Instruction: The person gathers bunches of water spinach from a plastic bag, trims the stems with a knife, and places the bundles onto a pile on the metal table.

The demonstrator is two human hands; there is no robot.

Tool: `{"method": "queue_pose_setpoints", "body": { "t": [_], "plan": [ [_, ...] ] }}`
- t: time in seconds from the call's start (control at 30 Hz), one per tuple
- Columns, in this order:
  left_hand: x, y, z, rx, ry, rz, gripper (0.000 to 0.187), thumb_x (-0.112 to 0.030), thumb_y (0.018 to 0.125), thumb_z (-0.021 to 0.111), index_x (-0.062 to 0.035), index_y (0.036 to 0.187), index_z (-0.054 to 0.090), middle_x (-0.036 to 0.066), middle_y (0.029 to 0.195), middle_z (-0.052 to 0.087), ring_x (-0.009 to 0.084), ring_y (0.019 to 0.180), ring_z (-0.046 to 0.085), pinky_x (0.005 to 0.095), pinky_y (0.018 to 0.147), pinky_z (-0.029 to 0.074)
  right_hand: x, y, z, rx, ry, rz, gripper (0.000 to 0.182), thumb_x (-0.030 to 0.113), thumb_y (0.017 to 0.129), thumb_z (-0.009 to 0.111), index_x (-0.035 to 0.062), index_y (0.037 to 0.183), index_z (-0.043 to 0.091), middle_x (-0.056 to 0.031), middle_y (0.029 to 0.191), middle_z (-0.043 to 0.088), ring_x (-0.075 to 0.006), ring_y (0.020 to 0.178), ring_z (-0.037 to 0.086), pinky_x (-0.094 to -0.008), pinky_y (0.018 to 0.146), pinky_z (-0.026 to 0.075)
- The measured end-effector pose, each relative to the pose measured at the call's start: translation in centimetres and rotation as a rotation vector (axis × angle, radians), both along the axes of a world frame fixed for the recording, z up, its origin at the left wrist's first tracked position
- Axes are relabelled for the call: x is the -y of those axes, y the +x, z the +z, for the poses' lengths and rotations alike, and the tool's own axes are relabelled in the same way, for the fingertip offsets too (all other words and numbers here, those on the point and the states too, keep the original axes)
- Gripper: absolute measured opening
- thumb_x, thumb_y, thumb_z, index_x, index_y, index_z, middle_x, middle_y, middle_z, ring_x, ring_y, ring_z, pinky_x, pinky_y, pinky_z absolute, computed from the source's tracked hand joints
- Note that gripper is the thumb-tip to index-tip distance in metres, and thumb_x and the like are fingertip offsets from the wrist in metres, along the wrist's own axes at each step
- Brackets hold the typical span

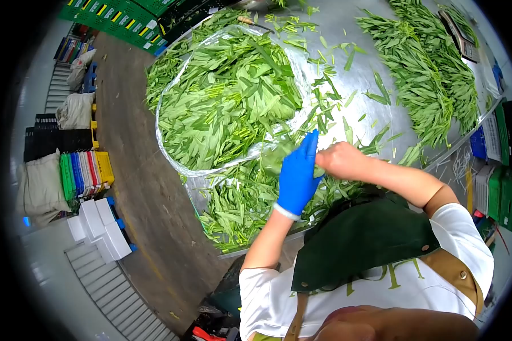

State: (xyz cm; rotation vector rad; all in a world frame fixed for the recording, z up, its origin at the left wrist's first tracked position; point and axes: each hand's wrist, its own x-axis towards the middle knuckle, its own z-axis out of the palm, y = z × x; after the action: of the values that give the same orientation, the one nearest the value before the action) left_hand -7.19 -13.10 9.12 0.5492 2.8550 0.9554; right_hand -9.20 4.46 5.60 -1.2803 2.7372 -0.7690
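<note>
My left hand [297,181], in a blue glove, is closed round a small bunch of leafy greens [274,159] whose leaves stick out on its left side. My bare right hand [342,161] is curled into a fist right beside the glove; a bit of green shows between the two hands, but what the right fingers grip is hidden. Just beyond them stands a large clear plastic bag [166,149], open at the top and heaped with long-leaved greens [233,96]. Loose leaves and stems [239,213] lie under and around my hands.
Long bunches of greens [421,79] lie at the right of the metal table [347,59]. A wooden-handled tool [247,20] rests behind the bag. Green crates [119,25] stand at the far left. Stacked coloured crates [85,173] and white boxes [99,227] line the floor.
</note>
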Motion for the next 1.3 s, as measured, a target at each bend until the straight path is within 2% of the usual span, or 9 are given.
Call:
{"method": "queue_pose_setpoints", "body": {
  "t": [0.07, 0.23, 0.5, 0.6, 0.7, 0.9, 1.03, 1.17, 1.3],
  "plan": [
    [0.1, 0.1, -3.4, 0.39, -0.181, 0.069, 0.065, 0.001, 0.069, 0.066, -0.0072, 0.132, 0.051, 0.021, 0.105, 0.066, 0.0371, 0.093, 0.064, 0.0417, 0.081, 0.051, -0.2, -0.4, 0.7, -0.093, 0.0, 0.021, 0.011, 0.004, 0.07, 0.058, 0.0036, 0.079, 0.052, -0.0086, 0.061, 0.058, -0.0261, 0.052, 0.059, -0.0372, 0.043, 0.045],
    [6.1, -3.9, -2.5, -0.212, -0.189, 0.21, 0.041, 0.0, 0.071, 0.059, -0.0032, 0.112, 0.061, 0.018, 0.085, 0.065, 0.0367, 0.074, 0.063, 0.0448, 0.061, 0.048, -5.6, -2.6, -4.8, 0.101, 0.163, -0.326, 0.012, 0.008, 0.068, 0.061, 0.0036, 0.077, 0.055, -0.0111, 0.054, 0.056, -0.031, 0.052, 0.06, -0.0422, 0.047, 0.047],
    [6.8, -24.5, 6.4, -0.72, -0.854, 0.181, 0.008, -0.004, 0.079, 0.054, -0.0096, 0.084, 0.056, 0.009, 0.07, 0.055, 0.0285, 0.065, 0.058, 0.0403, 0.057, 0.043, -8.5, -3.1, -9.0, 0.255, 0.05, -0.097, 0.007, 0.009, 0.077, 0.054, 0.0017, 0.077, 0.054, -0.0134, 0.061, 0.06, -0.0318, 0.054, 0.061, -0.0439, 0.047, 0.048],
    [4.9, -32.5, 1.0, -0.717, -0.952, 0.061, 0.024, -0.007, 0.082, 0.051, -0.0067, 0.105, 0.059, 0.009, 0.084, 0.06, 0.0264, 0.076, 0.061, 0.0392, 0.067, 0.046, -7.9, -4.5, -9.9, 0.258, 0.019, -0.099, 0.008, 0.01, 0.078, 0.053, 0.002, 0.078, 0.055, -0.0124, 0.064, 0.06, -0.0316, 0.057, 0.062, -0.0447, 0.051, 0.049],
    [4.0, -37.8, -6.3, -0.368, -0.755, -0.017, 0.063, -0.03, 0.074, 0.074, -0.0113, 0.129, 0.052, 0.017, 0.13, 0.052, 0.0323, 0.102, 0.058, 0.0424, 0.082, 0.048, -7.9, -6.0, -11.0, 0.281, 0.028, -0.087, 0.008, 0.009, 0.078, 0.054, 0.0022, 0.08, 0.056, -0.0124, 0.065, 0.06, -0.0315, 0.059, 0.062, -0.0449, 0.054, 0.049],
    [1.2, -41.5, -9.5, -0.208, -1.098, -0.139, 0.078, -0.038, 0.074, 0.074, -0.0132, 0.14, 0.04, 0.015, 0.132, 0.052, 0.0314, 0.113, 0.055, 0.0443, 0.09, 0.046, -9.5, -6.9, -13.4, 0.365, 0.086, -0.02, 0.009, 0.008, 0.075, 0.054, 0.0026, 0.082, 0.057, -0.012, 0.066, 0.061, -0.0317, 0.063, 0.063, -0.0452, 0.056, 0.049],
    [0.7, -43.7, -9.9, 0.11, -1.055, -0.069, 0.071, -0.026, 0.082, 0.063, -0.0108, 0.145, 0.033, 0.018, 0.114, 0.063, 0.0346, 0.099, 0.063, 0.0444, 0.086, 0.05, -9.5, -6.8, -15.5, 0.368, 0.11, 0.046, 0.008, 0.008, 0.075, 0.055, 0.0027, 0.08, 0.057, -0.0121, 0.067, 0.061, -0.032, 0.064, 0.063, -0.0455, 0.056, 0.049],
    [1.8, -45.0, -9.6, 0.079, -0.967, -0.051, 0.039, -0.023, 0.079, 0.061, -0.0046, 0.113, 0.062, 0.023, 0.105, 0.065, 0.0367, 0.097, 0.063, 0.0441, 0.085, 0.051, -8.9, -7.3, -14.7, 0.385, 0.042, 0.04, 0.01, 0.011, 0.075, 0.053, 0.0022, 0.079, 0.057, -0.0131, 0.068, 0.06, -0.0322, 0.065, 0.062, -0.0451, 0.057, 0.049],
    [6.8, -46.3, -7.2, 0.227, -0.292, 0.193, 0.034, -0.016, 0.072, 0.065, -0.0001, 0.102, 0.066, 0.021, 0.093, 0.068, 0.0279, 0.08, 0.068, 0.0375, 0.074, 0.052, -9.3, -9.2, -14.4, 0.469, -0.052, -0.045, 0.01, 0.012, 0.08, 0.053, 0.0036, 0.082, 0.057, -0.0122, 0.07, 0.061, -0.0331, 0.065, 0.062, -0.0441, 0.06, 0.049]
  ]
}}
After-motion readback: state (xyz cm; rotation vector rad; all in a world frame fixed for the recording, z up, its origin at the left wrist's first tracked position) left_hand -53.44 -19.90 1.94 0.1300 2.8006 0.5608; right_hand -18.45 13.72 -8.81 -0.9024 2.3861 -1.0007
